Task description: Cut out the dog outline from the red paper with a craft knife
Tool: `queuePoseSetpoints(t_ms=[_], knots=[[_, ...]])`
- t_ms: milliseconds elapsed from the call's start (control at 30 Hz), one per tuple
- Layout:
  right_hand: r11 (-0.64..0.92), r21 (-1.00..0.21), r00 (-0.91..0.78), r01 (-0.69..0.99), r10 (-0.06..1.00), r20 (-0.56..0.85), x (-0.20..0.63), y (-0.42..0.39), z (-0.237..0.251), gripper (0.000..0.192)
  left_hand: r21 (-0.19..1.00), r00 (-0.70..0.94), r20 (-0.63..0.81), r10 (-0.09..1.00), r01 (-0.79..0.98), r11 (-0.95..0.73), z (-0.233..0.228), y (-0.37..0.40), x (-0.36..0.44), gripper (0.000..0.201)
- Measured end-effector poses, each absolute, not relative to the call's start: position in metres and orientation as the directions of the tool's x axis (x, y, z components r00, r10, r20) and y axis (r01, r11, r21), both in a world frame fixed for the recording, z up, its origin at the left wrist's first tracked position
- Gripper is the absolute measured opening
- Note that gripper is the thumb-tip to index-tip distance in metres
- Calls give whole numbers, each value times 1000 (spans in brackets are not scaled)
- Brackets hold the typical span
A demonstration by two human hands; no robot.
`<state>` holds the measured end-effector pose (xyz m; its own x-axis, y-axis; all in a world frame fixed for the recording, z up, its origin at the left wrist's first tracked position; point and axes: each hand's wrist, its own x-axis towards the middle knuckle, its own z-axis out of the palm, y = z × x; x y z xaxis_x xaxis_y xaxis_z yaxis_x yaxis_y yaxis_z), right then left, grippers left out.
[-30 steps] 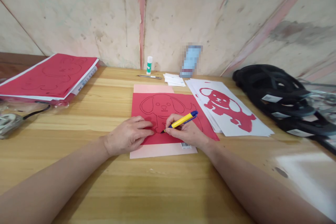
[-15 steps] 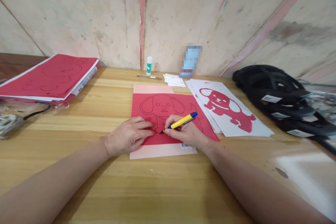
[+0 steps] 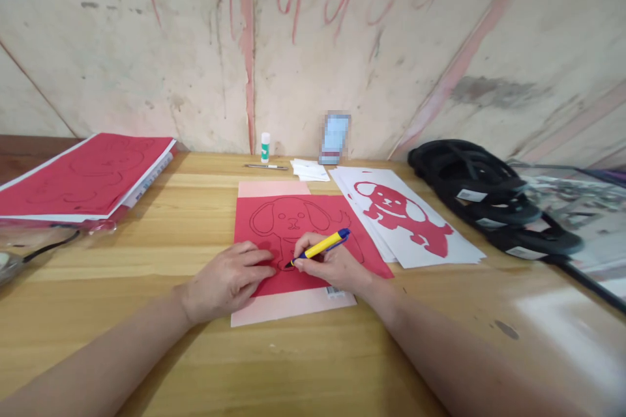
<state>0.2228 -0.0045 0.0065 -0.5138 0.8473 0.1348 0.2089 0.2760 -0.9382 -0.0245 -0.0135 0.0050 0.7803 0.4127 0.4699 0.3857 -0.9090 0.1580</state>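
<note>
A red sheet of paper (image 3: 320, 208) with a dog outlined in dark lines lies in front of me, over a pale pink sheet (image 3: 293, 310). My right hand (image 3: 332, 265) grips a yellow and blue pen (image 3: 323, 245), its dark tip touching the red paper at the dog's front paw. On the sheet's left part rests my left hand (image 3: 229, 278), fingers stretched out and holding nothing. To the right, white sheets (image 3: 464, 254) carry a red paper dog cutout (image 3: 391, 201) on top.
A glue stick (image 3: 265, 148), a slim pen (image 3: 267, 167), white paper scraps (image 3: 310, 170) and a blurred-out phone-like object (image 3: 335, 138) are by the wall. Red drawn sheets (image 3: 92, 169) are stacked at left. Black objects with white labels (image 3: 469, 182) lie at right.
The view has tilted up and shifted slightly right, so everything sits lower and farther left. The pen tip stays around the dog's front paw, and both hands keep their places on the paper.
</note>
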Motion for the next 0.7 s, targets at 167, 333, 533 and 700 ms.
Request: queuePoseSetpoints(t_ms=[167,333,533,700], knots=[[133,-989,-443,70,892,88,224,-2,2,19,158,789,455,412,384,-910,6,-14,-24,32],[178,-983,-211,43,963,165,225,0,6,21,168,780,482,400,366,-915,7,-13,-23,30],[302,-949,172,96,933,315,229,5,15,24,165,772,498,395,363,-917,7,-13,-23,28],[342,-909,37,237,932,360,226,-3,17,22,162,787,475,394,362,-918,7,-13,-23,29]])
